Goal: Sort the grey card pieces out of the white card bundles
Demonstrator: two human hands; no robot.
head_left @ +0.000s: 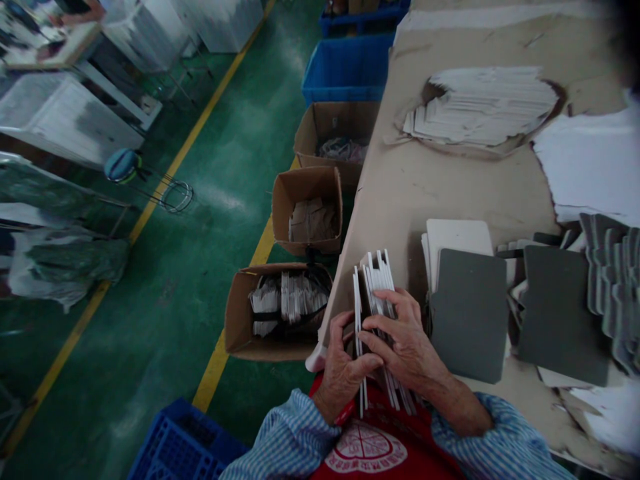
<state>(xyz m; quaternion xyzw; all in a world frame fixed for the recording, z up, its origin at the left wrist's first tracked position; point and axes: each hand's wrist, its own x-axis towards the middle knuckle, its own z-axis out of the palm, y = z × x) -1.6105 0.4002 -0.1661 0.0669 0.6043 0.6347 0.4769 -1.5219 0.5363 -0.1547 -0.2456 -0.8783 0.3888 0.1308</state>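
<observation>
Between my hands stands a bundle of thin white boards (381, 270) on edge, at the table's near left edge. My left hand (344, 365) is closed on the left side of the bundle, its thumb reaching toward the middle. From the right, my right hand (406, 339) grips the same boards, with fingers laid across their edges. A narrow gap splits the leftmost boards from the others. Close by on the right lies a pile of flat boards with rounded corners, a dark grey board (469, 313) on top and a pale board (460, 235) behind it.
More grey boards (565, 313) and a fanned stack (613, 287) lie farther right on the table (400, 193). At the back sits a wrapped bundle of pale sheets (490, 107). Left of the table are cardboard boxes (250, 350), a blue bin (345, 70) and a blue crate (175, 447).
</observation>
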